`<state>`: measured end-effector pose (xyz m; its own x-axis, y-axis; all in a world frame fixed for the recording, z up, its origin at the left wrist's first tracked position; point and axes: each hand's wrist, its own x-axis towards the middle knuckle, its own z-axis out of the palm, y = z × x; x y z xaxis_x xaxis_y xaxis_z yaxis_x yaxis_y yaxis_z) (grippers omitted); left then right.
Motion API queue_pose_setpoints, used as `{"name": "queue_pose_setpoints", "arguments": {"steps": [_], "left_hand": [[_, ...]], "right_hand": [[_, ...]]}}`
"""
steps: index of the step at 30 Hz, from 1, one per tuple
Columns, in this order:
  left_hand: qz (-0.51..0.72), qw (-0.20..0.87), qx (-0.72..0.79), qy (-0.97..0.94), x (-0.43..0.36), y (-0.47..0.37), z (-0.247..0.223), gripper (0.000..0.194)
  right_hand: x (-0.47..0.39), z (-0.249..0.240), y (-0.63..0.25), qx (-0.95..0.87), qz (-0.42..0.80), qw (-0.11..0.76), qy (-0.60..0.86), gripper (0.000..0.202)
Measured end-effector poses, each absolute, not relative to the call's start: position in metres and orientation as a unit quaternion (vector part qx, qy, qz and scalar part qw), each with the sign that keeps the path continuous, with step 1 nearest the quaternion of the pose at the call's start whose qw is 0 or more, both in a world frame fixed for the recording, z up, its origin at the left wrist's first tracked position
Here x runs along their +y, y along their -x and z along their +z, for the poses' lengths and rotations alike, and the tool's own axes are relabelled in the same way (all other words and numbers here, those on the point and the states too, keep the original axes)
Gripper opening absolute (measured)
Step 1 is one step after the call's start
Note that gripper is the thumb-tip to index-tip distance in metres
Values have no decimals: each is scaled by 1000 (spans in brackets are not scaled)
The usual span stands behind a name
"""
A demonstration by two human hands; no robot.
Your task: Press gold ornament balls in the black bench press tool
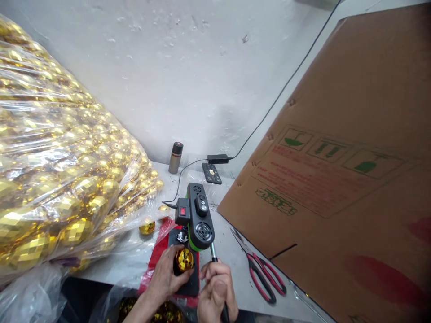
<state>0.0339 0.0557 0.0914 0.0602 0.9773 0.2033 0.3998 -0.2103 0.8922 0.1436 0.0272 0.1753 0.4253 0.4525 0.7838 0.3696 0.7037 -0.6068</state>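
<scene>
Gold ball (185, 260), shown in my left hand (165, 274), at the near end of the black-and-green device (199, 215). My left fingers are clamped on the ball from both sides; my right hand (218, 287) has its fingers closed around a black-handled rod (213, 251), whose bright shaft reaches the device. I judge this one ball to be mid-handling; whether it touches the device I cannot tell. More balls (168, 312) lie below the counter's (232, 264) near edge, and a loose ball (147, 227) rests left of the device; finished or waiting, I cannot say. Outward: a red sheet (155, 258) beneath, scissors (266, 276) to the right, a phone (211, 173), an adapter (217, 159) and a bottle (175, 158) behind. The bulging clear bag (67, 179) of balls at left and the cardboard box (319, 112) at right narrow the working space.
</scene>
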Motion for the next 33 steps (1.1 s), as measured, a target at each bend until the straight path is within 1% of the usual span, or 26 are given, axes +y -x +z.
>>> {"name": "queue_pose_setpoints", "arguments": {"steps": [6, 8, 11, 12, 14, 15, 17, 20, 21, 22, 23, 24, 26, 27, 30, 31, 33], "left_hand": [[435, 341, 526, -647, 57, -32, 91, 47], [435, 342, 525, -647, 58, -33, 93, 48], [431, 345, 527, -646, 60, -34, 96, 48], [430, 347, 527, -646, 59, -34, 96, 48], [432, 348, 524, -646, 52, -33, 91, 49], [435, 344, 522, -648, 47, -31, 87, 49], [442, 327, 514, -658, 34, -22, 77, 54], [449, 285, 509, -676, 24, 3, 69, 70], [448, 267, 519, -677, 26, 13, 71, 71], [444, 245, 536, -675, 31, 23, 76, 66], [444, 209, 566, -662, 40, 33, 82, 56], [448, 159, 606, -637, 52, 41, 89, 49], [422, 73, 674, -602, 78, 52, 105, 47], [389, 55, 701, -595, 90, 54, 112, 46], [273, 84, 753, -593, 117, 52, 125, 41], [261, 107, 751, -597, 123, 49, 128, 40], [284, 153, 724, -610, 130, 43, 130, 36]], "right_hand": [[25, 162, -142, -544, 22, 746, 385, 43], [24, 165, -144, -543, 22, 746, 384, 44], [21, 188, -152, -546, 49, 733, 403, 42], [20, 200, -156, -554, 68, 718, 417, 40], [17, 224, -164, -580, 116, 659, 465, 35], [17, 234, -166, -590, 119, 649, 466, 34], [15, 247, -166, -597, 125, 642, 464, 35], [12, 248, -155, -545, 125, 675, 481, 37], [10, 246, -150, -526, 125, 686, 487, 37], [9, 244, -146, -513, 126, 694, 490, 36], [8, 242, -142, -508, 126, 697, 490, 35], [7, 240, -140, -507, 127, 699, 488, 34], [6, 237, -139, -509, 131, 698, 487, 34], [5, 237, -139, -509, 133, 697, 487, 35], [6, 234, -142, -512, 133, 697, 484, 37], [7, 232, -144, -517, 128, 696, 483, 37], [8, 229, -148, -537, 113, 688, 474, 36]]}}
